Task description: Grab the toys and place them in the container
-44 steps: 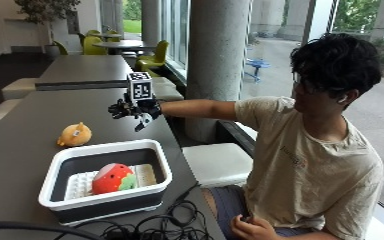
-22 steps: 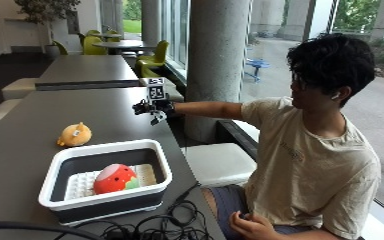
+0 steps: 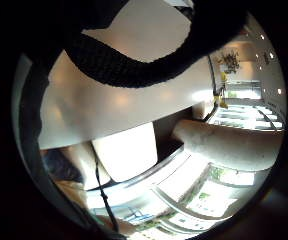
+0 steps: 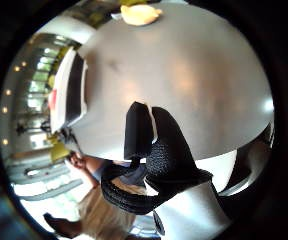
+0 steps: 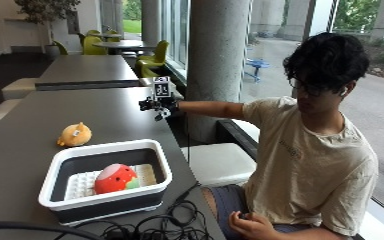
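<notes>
No readable text, label, brand or number shows anywhere — nothing legible on any surface.

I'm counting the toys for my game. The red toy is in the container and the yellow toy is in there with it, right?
Not quite. The red toy is in the container, but the yellow toy is not in there with it: it sits on the table beside the container. The outside view shows this.
</notes>
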